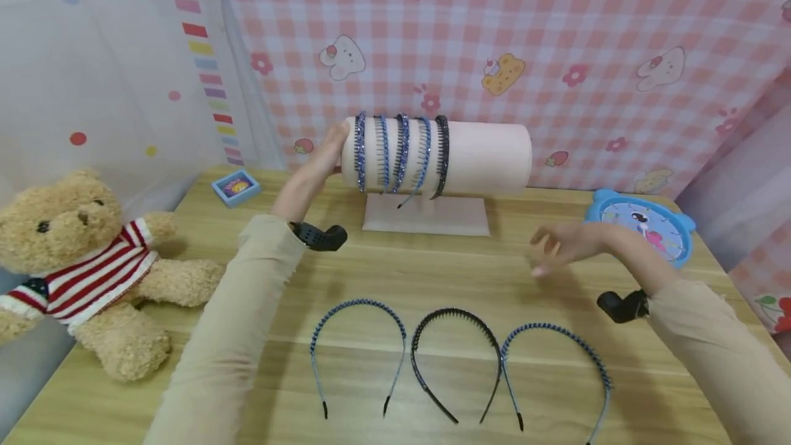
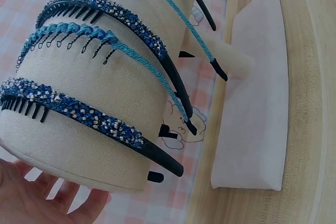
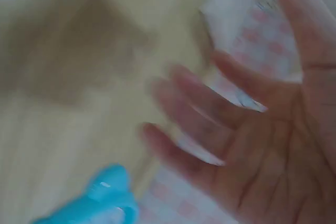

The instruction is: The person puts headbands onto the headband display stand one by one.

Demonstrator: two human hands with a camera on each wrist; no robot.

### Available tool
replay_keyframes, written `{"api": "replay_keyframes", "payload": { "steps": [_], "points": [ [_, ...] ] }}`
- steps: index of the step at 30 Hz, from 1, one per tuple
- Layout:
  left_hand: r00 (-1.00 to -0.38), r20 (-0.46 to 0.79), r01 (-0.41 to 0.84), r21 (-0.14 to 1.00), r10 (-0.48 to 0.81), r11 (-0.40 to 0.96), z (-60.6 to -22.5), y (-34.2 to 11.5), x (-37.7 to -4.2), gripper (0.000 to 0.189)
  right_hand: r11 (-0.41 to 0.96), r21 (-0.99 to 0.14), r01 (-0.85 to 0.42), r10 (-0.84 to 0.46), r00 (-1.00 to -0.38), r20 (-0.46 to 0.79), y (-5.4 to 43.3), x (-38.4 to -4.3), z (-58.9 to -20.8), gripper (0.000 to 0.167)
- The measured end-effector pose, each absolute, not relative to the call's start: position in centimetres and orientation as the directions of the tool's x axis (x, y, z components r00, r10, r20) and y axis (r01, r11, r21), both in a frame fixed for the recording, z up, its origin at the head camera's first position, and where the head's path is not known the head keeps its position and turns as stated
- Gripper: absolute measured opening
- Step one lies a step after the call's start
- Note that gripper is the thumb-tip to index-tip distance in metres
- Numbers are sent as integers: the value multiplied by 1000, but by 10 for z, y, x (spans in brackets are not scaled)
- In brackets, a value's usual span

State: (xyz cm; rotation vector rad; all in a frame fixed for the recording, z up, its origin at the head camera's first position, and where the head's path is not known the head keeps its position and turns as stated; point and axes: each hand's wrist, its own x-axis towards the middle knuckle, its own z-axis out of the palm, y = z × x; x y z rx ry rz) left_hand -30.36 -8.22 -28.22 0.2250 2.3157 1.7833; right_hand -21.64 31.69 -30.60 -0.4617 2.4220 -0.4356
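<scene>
A pale cylindrical headband stand [image 1: 488, 156] carries several headbands side by side on its left half, among them a blue glittery headband [image 2: 79, 108] nearest the left end and a black headband [image 1: 442, 156] furthest right. My left hand [image 1: 318, 167] touches the stand's left end, fingers extended along its rim in the left wrist view. Over the table, right of the stand's base, my right hand [image 1: 571, 246] is in the air with nothing in it; its fingers [image 3: 194, 98] are spread and blurred. Before me lie a blue headband [image 1: 358, 302], a black toothed headband [image 1: 454, 311] and another blue headband [image 1: 550, 326].
A teddy bear [image 1: 105, 259] in a striped top sits at the left. Behind it lies a small blue frame-like box [image 1: 236, 187]. A blue animal-eared clock [image 1: 686, 232] is at the right, partly behind my right hand. A pink checked cloth [image 1: 395, 33] hangs behind the table.
</scene>
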Motion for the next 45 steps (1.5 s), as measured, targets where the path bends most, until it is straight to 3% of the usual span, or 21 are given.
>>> {"api": "replay_keyframes", "payload": {
  "steps": [4, 6, 8, 14, 21, 26, 32, 39, 45],
  "points": [
    [-966, -75, -7, 964, 247, 264, -282, -83, -303, 60, 892, -412, -187, -441, -566, -696, 313, -199, -327, 55],
    [-965, -76, -8, 964, 250, 266, -282, -83, -303, 60, 893, -409, -188, -443, -523, -728, 310, -191, -335, 46],
    [-966, -76, -9, 965, 249, 261, -282, -83, -303, 60, 904, -382, -194, -425, -518, -742, 304, -183, -341, 41],
    [-965, -72, -4, 966, 253, 260, -282, -83, -303, 59, 931, -279, -235, -364, -595, -716, 294, -172, -343, 28],
    [-965, -66, 2, 966, 255, 259, -283, -84, -303, 59, 918, -301, -258, -396, -626, -671, 306, -181, -338, 30],
    [-966, -68, 1, 964, 250, 266, -283, -83, -303, 60, 910, -382, -159, -387, -657, -647, 330, -195, -323, 19],
    [-966, -67, 3, 963, 252, 268, -284, -83, -305, 59, 901, -418, -118, -365, -729, -580, 360, -211, -298, 44],
    [-966, -57, 9, 967, 252, 254, -284, -84, -304, 60, 853, -521, -25, -257, -890, -377, 368, -217, -274, 55],
    [-965, -63, 5, 966, 254, 260, -284, -83, -304, 61, 804, -591, 63, -117, -958, -262, 361, -222, -265, 66]
  ]
}}
